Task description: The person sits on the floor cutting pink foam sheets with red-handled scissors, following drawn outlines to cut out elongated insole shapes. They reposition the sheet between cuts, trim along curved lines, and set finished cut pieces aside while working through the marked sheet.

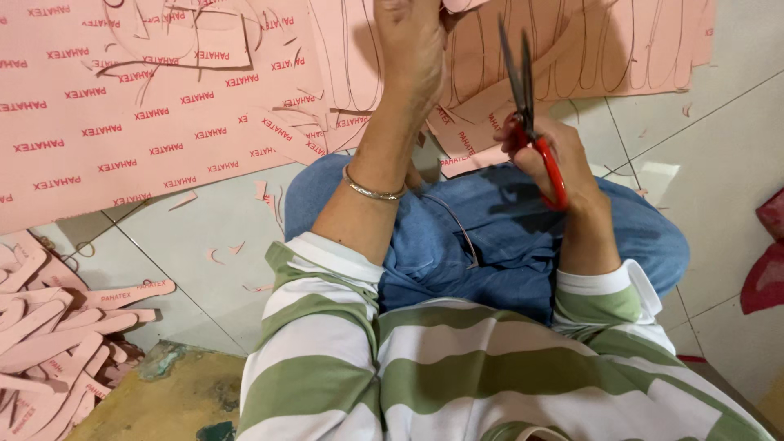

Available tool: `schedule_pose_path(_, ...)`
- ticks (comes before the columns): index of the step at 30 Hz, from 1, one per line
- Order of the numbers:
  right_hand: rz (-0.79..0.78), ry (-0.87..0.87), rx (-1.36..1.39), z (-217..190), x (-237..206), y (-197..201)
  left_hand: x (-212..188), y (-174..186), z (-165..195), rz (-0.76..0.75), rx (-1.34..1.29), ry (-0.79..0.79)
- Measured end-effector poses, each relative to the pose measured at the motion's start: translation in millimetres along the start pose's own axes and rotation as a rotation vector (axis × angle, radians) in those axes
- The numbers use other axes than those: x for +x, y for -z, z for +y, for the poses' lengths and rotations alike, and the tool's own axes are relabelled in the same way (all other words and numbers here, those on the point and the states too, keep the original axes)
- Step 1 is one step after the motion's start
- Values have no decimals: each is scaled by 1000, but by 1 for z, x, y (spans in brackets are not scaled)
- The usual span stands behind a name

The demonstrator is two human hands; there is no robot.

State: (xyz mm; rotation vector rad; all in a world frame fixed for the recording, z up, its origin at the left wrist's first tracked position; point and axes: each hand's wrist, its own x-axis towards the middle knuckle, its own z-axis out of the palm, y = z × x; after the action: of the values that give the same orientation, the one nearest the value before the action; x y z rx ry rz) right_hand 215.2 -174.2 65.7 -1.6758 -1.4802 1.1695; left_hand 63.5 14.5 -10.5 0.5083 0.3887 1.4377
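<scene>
Two hands are up in front of me. My right hand [555,159] is closed through the red handles of the scissors [527,106], whose dark blades point away from me, nearly shut. Just left of it, my left hand [412,49] is raised with fingers curled over the edge of the pink sheet [572,49] beyond the blades; how firmly it grips I cannot tell. Far below-left of that hand lie cut pink strips [49,327] in a pile.
</scene>
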Motion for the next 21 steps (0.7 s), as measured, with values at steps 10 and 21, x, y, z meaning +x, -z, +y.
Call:
schedule_pose_path(10,90,91,37,-14,4,-10,-42,-32,-12,-134,-17,70)
schedule_pose_path(21,115,49,52,-20,1,-4,-66,-48,-9,-98,28,41)
